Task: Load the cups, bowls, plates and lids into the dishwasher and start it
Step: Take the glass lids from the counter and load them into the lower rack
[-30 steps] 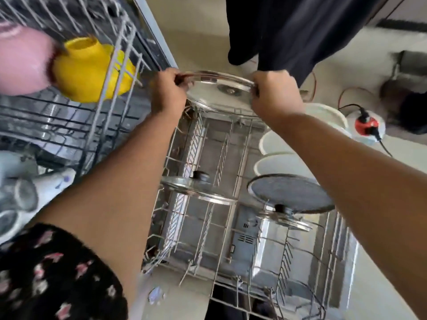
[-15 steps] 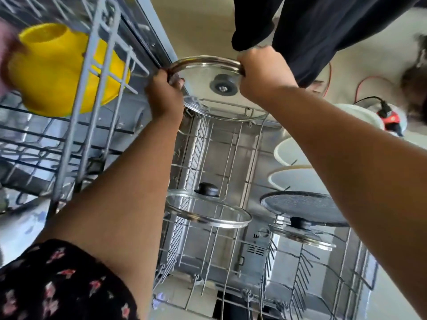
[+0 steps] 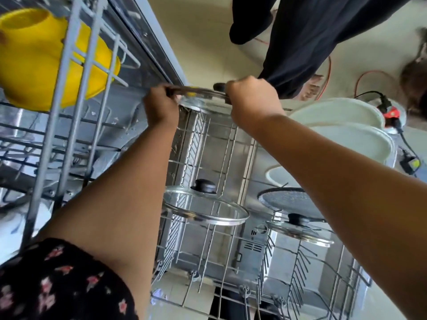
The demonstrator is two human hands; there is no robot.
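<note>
I hold a glass lid (image 3: 200, 95) with a metal rim by its two sides over the far end of the pulled-out lower rack (image 3: 215, 144). My left hand (image 3: 160, 107) grips its left edge and my right hand (image 3: 251, 98) grips its right edge. The lid lies nearly flat, edge-on to me, and its black knob peeks out by my right hand. A second glass lid (image 3: 205, 207) with a black knob stands in the rack's middle. A third lid (image 3: 300, 229) and a dark speckled plate (image 3: 288, 199) sit to the right. White plates (image 3: 342, 125) stand at the rack's right.
The upper rack (image 3: 76, 72) juts out at the left with a yellow cup (image 3: 34, 63) in it. Another person in dark clothes (image 3: 312, 33) stands barefoot beyond the dishwasher. A red-and-black plug with cables (image 3: 390, 112) lies on the floor at the right.
The lid has tipped from facing me to nearly flat and edge-on. Both hands keep their grip on its rim, and the view has shifted a little.
</note>
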